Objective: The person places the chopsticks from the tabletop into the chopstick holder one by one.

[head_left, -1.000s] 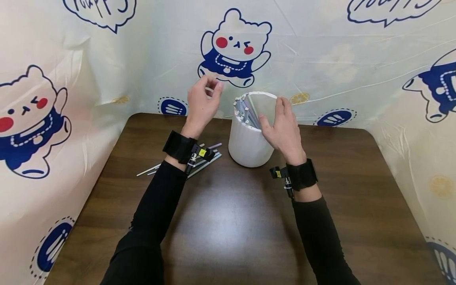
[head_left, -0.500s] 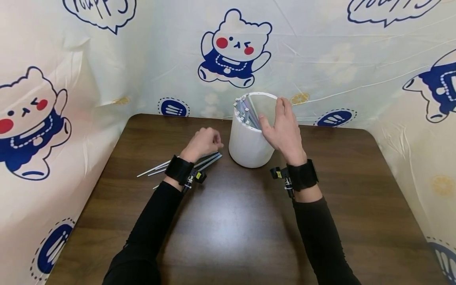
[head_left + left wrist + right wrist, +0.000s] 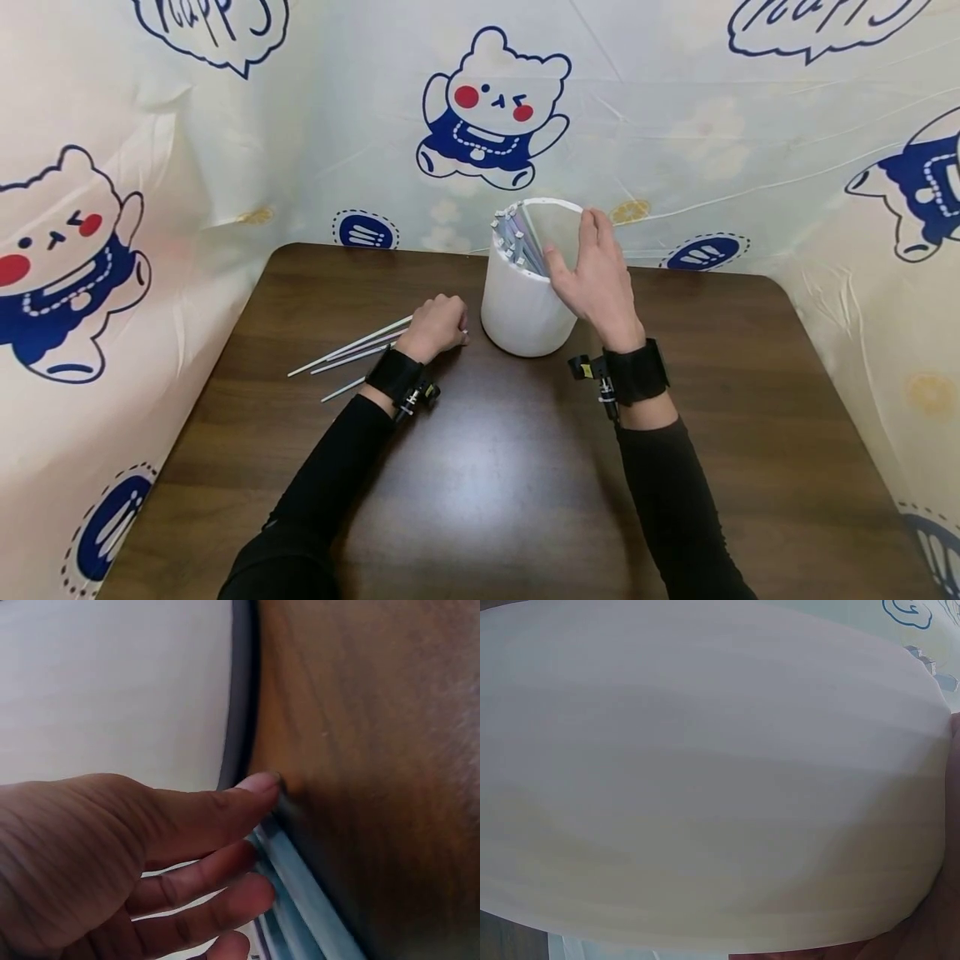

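The right hand [image 3: 597,282] is holding the white cup [image 3: 525,317]. The left hand [image 3: 437,323] is touching sticks [image 3: 306,889]; I can't tell if it's pinching.

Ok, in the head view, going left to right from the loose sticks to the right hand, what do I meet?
Loose sticks → left hand → white tub → right hand.
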{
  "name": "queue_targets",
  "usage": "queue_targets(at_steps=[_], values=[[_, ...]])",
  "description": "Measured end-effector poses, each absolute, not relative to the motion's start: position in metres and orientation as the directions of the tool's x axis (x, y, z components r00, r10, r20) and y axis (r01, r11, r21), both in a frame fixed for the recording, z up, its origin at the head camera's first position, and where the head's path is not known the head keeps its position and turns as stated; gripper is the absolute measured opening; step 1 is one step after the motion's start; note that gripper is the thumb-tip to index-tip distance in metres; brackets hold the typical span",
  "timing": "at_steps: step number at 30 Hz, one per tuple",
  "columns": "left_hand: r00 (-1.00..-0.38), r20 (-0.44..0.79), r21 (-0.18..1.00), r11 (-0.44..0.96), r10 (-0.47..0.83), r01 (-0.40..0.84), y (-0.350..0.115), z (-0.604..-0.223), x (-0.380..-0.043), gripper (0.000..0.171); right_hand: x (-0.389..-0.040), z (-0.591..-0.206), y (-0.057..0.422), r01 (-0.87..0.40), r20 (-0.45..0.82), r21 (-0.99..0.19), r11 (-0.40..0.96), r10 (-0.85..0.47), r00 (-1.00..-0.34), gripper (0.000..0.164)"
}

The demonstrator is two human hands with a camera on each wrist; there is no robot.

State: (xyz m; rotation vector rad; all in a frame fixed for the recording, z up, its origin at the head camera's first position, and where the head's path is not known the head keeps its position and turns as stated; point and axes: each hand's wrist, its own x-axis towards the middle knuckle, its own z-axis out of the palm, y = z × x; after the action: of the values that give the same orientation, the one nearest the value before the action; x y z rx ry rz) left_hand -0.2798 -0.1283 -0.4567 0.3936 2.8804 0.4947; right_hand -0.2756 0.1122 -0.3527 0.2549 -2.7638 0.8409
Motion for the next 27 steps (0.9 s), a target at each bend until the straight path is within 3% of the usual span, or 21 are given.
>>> queue_targets(at_steps=[11, 18, 27], values=[[-0.943, -0.084, 0.350, 0.896, 0.322, 0.275, -0.126, -0.461, -0.275, 0.016, -0.276, -0.353, 0.114, -0.237, 0.281, -0.523, 0.819, -0.096, -0.955, 0.082], [-0.952, -0.028, 0.337, 0.899, 0.306, 0.279, -0.127, -0.442, -0.274, 0.012, -0.276, -0.354, 0.114, -0.234, 0.278, -0.525, 0.818, -0.095, -0.956, 0.082], [-0.936, 0.131, 0.377, 0.857, 0.326, 0.351, -0.129, -0.406, -0.266, 0.018, -0.277, -0.355, 0.114, -0.229, 0.270, -0.526, 0.819, -0.094, -0.958, 0.082]])
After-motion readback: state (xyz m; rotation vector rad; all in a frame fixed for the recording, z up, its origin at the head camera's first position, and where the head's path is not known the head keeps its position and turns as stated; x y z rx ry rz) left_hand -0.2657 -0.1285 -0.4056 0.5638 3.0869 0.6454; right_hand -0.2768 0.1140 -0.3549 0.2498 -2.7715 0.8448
